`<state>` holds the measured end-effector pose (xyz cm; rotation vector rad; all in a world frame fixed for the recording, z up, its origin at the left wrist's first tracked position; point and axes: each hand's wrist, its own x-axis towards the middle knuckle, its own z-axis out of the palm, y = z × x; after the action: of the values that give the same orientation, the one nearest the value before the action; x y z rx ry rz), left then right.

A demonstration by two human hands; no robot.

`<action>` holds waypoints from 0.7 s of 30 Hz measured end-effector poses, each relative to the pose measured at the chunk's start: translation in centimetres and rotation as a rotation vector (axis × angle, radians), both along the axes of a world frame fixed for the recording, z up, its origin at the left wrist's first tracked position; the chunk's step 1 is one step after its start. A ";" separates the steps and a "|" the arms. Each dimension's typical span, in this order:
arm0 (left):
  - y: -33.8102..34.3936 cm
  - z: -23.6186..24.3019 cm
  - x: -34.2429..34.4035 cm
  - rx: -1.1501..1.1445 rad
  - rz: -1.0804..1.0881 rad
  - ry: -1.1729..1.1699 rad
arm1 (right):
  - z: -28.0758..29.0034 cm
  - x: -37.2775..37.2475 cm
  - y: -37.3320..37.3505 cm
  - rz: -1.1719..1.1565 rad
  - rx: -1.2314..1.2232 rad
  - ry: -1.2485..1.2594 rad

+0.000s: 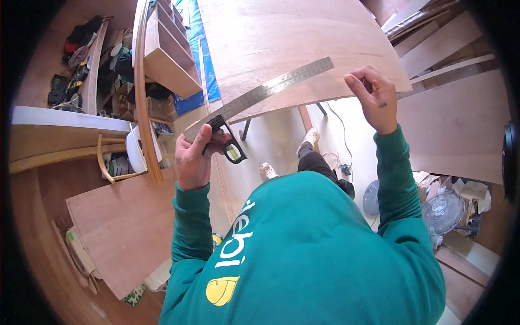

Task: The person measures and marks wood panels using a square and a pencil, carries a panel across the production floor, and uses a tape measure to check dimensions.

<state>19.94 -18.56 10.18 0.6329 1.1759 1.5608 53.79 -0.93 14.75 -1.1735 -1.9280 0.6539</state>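
My left hand (194, 157) grips a combination square by its black head (234, 147), which has a green level vial in it. From there the steel blade (276, 84) slants up to the right, over the near edge of a large plywood sheet (292, 32). Above the sheet's near right corner, my right hand (376, 100) is closed, thumb and fingers pinched together. A small yellow-orange bit shows between its fingers, apparently the end of a pencil (374, 86); most of it is hidden in the hand. The right hand is apart from the blade.
A wooden shelf unit (162, 54) stands on a blue tarp (208, 76) at the far left. Long boards (439, 43) are stacked at the right. A fan (441, 211) stands lower right, and a cable (346, 127) runs over the floor beneath the sheet.
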 end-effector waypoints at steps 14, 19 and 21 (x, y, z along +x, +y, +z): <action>-4.4 -1.6 -2.3 -0.039 0.093 -0.017 | -2.6 -2.5 -0.4 0.034 -0.056 0.061; -5.3 -1.3 -2.0 -0.064 0.100 -0.012 | -4.2 -2.1 -1.0 0.016 -0.085 0.075; -5.2 -0.8 -2.1 -0.029 0.092 0.017 | -4.8 -1.7 -1.6 0.002 -0.094 0.094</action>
<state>17.89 -23.80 9.42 0.5818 1.2534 1.6153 52.14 -2.52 9.93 -1.1767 -1.8376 0.7940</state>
